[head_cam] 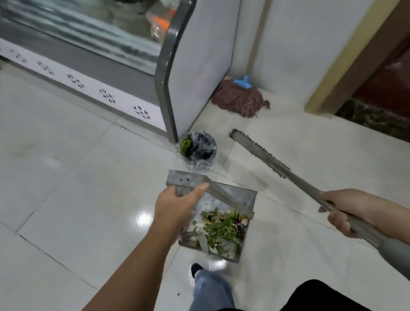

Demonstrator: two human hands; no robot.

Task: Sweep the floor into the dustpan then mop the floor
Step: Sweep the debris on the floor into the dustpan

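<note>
A metal dustpan (236, 199) hangs above the white tiled floor at the middle of the view, holding green leaves and scraps (221, 230). My left hand (177, 206) grips its metal handle (185, 182) from the left. My right hand (345, 212) grips the long shaft of a broom (261, 153), which slants up and left with its narrow head in the air. A reddish string mop (239, 98) with a blue collar leans in the corner against the wall beyond.
A small bin lined with a clear bag (198, 149) stands just beyond the dustpan, at the corner of a glass display cabinet (84, 39). A dark wooden door (403, 76) and threshold lie to the right. My leg and shoe (200, 274) are below the dustpan.
</note>
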